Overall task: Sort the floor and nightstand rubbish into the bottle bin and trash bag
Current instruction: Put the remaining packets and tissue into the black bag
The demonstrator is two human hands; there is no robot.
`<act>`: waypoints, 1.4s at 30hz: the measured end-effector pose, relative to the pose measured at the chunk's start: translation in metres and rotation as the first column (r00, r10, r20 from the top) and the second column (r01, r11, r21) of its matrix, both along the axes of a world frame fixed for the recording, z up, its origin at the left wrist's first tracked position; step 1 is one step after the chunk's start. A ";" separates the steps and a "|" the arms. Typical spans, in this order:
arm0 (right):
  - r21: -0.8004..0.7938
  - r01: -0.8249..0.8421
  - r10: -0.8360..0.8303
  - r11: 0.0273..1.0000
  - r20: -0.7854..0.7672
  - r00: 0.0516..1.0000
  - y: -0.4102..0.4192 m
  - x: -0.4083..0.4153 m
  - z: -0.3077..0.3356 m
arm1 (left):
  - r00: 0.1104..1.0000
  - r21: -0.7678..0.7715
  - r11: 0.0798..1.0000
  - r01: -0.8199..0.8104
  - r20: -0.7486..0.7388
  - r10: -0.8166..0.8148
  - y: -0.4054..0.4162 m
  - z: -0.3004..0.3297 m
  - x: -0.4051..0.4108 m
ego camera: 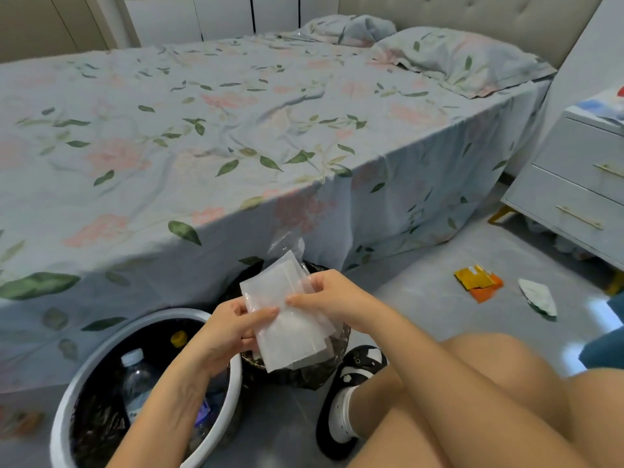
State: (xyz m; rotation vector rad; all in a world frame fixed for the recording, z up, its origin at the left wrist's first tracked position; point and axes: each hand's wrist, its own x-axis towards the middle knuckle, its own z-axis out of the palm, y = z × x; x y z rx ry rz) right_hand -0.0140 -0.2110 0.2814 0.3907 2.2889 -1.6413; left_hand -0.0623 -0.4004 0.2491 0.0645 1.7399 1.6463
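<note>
The left hand [233, 327] and right hand [326, 295] both pinch a flat, translucent white plastic packet [287, 319], thumbs on the near face, fingers behind. The packet is held above the black, crinkled plastic trash bag [314, 376], just beside the round white bottle bin [233, 383]. The film looks thin, light, limp and slippery; it should crumple without resistance, so an edge pinch is judged adequate. A looser clear wrapper [287, 246] projects behind it.

The bin has a black liner and holds clear plastic water bottles [136, 383]. On the smooth grey floor [422, 292] lie yellow and orange foil sachets [477, 282] and a torn white wrapper [538, 295], near the white nightstand [570, 184].
</note>
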 end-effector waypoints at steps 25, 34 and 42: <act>0.602 -0.555 0.267 0.574 0.503 0.822 0.029 -0.001 -0.030 | 0.638 -0.983 -0.182 -0.027 0.123 -0.760 0.093 -0.147 -0.076; 0.630 -0.582 0.291 0.513 0.510 0.809 0.039 -0.011 -0.022 | 0.401 -0.987 -0.037 -0.157 -0.029 -0.916 0.128 -0.054 -0.101; 0.812 -0.298 0.103 0.501 0.285 0.953 0.184 -0.008 0.037 | 0.213 -0.950 0.307 -0.064 -0.313 -0.925 0.231 0.004 -0.091</act>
